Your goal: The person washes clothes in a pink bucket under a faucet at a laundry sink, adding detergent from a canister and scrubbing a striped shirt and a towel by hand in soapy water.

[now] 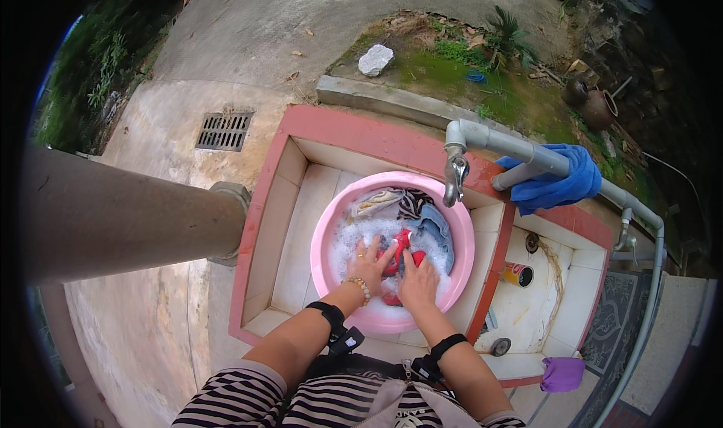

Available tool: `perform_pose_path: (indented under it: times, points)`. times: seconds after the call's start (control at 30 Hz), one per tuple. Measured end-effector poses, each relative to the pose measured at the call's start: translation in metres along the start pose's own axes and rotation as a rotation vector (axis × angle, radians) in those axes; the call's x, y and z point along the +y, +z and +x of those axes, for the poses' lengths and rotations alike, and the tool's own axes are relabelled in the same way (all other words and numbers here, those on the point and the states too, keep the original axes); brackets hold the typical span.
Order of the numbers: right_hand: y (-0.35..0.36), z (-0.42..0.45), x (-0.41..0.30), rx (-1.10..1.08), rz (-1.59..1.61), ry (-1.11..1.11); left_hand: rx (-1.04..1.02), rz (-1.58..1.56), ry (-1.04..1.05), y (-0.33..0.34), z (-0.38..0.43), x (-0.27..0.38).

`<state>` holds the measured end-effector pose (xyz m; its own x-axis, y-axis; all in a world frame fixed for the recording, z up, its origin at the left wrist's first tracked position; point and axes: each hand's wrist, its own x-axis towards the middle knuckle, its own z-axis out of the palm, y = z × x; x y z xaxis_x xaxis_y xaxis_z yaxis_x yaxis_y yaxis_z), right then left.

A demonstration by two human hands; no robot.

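A pink plastic basin (323, 241) holds sudsy water and wet laundry. Around a bunched red cloth (401, 241) in the foam are both my hands. My left hand (368, 271), with a ring and a beaded bracelet, touches its left side with fingers spread. On the right side lie the fingers of my right hand (419, 284). Both thumbs are hidden, so a grip on the cloth cannot be made out. Blue denim-like fabric (435, 227), a black-and-white striped cloth (417, 203) and a pale cloth (377, 203) lie along the basin's far side.
The basin stands in a tiled sink (288, 224) with a red rim. A metal tap (454, 173) overhangs its far right edge. A blue towel (556, 176) wraps the grey pipe (497, 137). In the right compartment lies a can (515, 274). A thick column (135, 213) stands left.
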<state>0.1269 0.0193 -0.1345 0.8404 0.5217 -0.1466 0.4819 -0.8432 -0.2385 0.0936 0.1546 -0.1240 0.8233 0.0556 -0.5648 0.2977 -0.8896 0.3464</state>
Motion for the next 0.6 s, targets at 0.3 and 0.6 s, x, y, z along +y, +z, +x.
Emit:
perform_pose_path:
  times: [0.3,0.6]
  points:
    - [0.036,0.033,0.032,-0.683,0.063,0.048,-0.535,0.162,0.091,0.094,0.067,-0.037]
    - [-0.082,0.049,0.007,-0.269,0.487,-0.062,0.203,-1.477,-0.359,-0.001,-0.002,-0.004]
